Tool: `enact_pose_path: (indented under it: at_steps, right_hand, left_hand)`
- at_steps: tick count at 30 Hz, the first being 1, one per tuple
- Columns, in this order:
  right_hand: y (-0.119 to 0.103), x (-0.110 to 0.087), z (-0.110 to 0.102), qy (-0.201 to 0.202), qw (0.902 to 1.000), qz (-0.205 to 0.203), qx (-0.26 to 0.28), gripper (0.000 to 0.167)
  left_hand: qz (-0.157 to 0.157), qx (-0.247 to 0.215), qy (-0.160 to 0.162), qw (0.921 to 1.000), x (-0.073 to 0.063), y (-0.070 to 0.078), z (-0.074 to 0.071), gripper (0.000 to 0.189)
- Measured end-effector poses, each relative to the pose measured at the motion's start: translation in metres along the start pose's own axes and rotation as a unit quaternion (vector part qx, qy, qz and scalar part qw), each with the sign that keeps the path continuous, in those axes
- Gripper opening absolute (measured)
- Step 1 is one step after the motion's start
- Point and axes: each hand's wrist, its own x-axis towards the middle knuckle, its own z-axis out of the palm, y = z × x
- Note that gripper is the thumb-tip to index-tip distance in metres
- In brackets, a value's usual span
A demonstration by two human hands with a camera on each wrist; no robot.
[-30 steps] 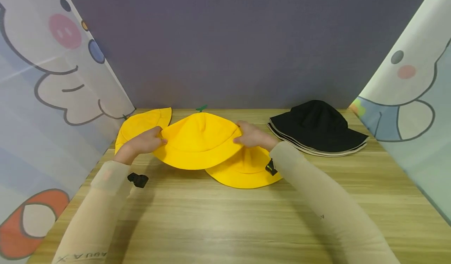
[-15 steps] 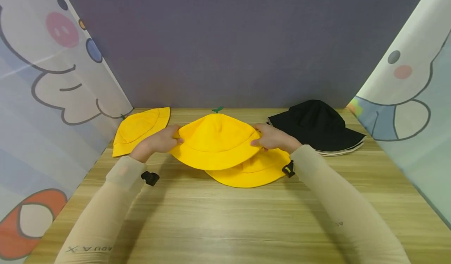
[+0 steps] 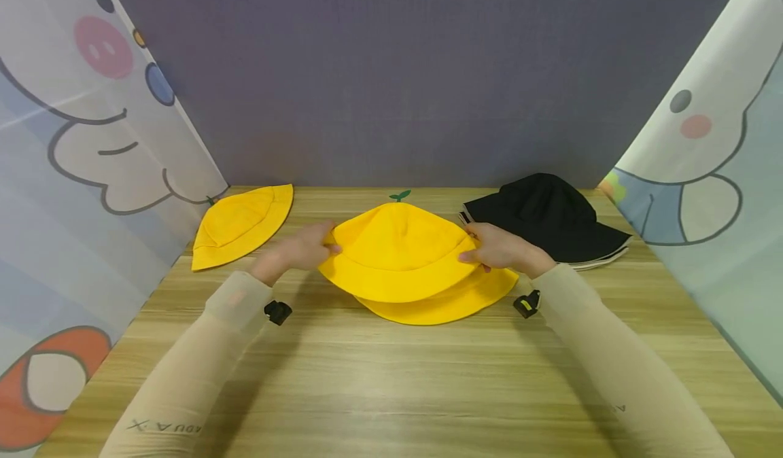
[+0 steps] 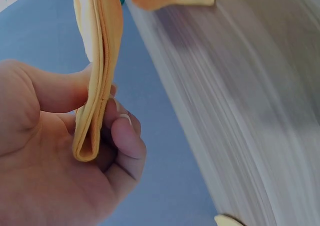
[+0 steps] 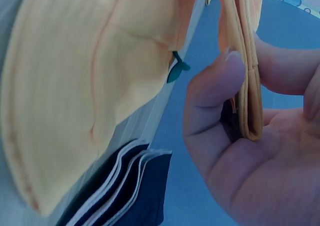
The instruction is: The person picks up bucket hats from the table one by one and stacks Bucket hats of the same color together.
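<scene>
Both hands hold a yellow bucket hat [image 3: 397, 240] with a green sprout on its crown, one at each side of the brim. The left hand [image 3: 306, 246] pinches the folded brim between thumb and curled fingers, as the left wrist view shows. On the other side the right hand [image 3: 498, 246] pinches the brim the same way; its fingers [image 5: 210, 100] show in the right wrist view. A second yellow hat [image 3: 428, 312] lies on the table, mostly hidden below the held one. In the right wrist view, this lower hat [image 5: 65, 85] shows its own green sprout.
Another yellow hat [image 3: 241, 227] lies at the back left of the wooden table [image 3: 391, 390]. A stack of black bucket hats [image 3: 544, 217] with pale edges stands at the back right. A grey panel [image 3: 391, 77] closes off the back, with cartoon-printed sheets on both sides.
Both hands have carried the held yellow hat to the right and slightly lower, over the second yellow hat. It covers more of that hat now. The grip looks unchanged.
</scene>
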Motion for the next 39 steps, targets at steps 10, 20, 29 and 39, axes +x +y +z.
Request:
enact_pose_path:
  at_steps: [10,20,29,39]
  right_hand:
    - [0.018,-0.023,-0.010,0.002,0.9998,0.011,-0.017,0.053]
    - [0.030,-0.032,-0.009,0.006,0.9990,0.026,-0.037,0.061]
    - [0.039,-0.032,-0.007,0.006,0.9982,0.015,-0.058,0.062]
    - [0.045,-0.023,0.001,0.006,0.9941,0.031,-0.104,0.068]
  left_hand:
    - [0.015,0.000,-0.008,0.9999,0.006,0.026,0.011,0.058]
    - [0.014,0.004,-0.024,0.9996,0.013,0.034,0.030,0.058]
    - [-0.003,-0.011,-0.033,0.9994,0.016,0.037,0.041,0.060]
    - [-0.011,-0.010,-0.045,0.9989,0.023,0.028,0.056,0.064]
